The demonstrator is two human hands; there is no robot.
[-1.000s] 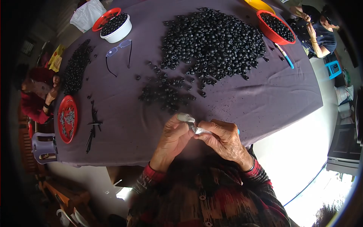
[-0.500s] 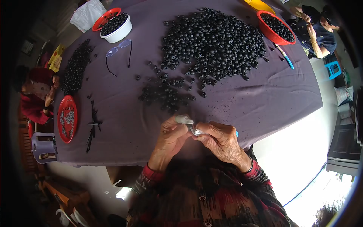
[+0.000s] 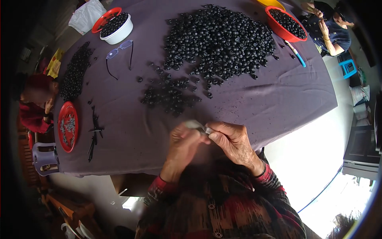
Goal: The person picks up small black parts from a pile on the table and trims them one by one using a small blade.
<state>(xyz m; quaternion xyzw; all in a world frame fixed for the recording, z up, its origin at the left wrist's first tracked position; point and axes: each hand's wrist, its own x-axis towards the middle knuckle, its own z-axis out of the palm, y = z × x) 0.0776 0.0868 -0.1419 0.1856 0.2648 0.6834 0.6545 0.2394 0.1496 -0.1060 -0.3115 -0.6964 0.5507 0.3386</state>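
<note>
My left hand [image 3: 183, 144] is at the table's near edge, blurred by motion, with a whitish cover on a fingertip. Its fingers are bent close against those of my right hand [image 3: 234, 142]. Between thumb and forefinger, my right hand pinches a small whitish, shiny piece [image 3: 207, 130], too small to name. Beyond my hands a small cluster of black beads [image 3: 169, 95] lies on the purple cloth [image 3: 119, 131]. A much larger heap of black beads [image 3: 219, 42] is behind it.
Blue glasses [image 3: 119, 49], a white bowl [image 3: 119, 35], a red plate [image 3: 68, 126] and black tools [image 3: 95, 130] lie leftward. Rightward are a red basket [image 3: 286, 24] and a blue-handled tool [image 3: 296, 53]. People sit at the left and right sides.
My left hand has turned and blurred against the right hand's fingertips. The whole view has shifted slightly, so the table things appear a little further left and up.
</note>
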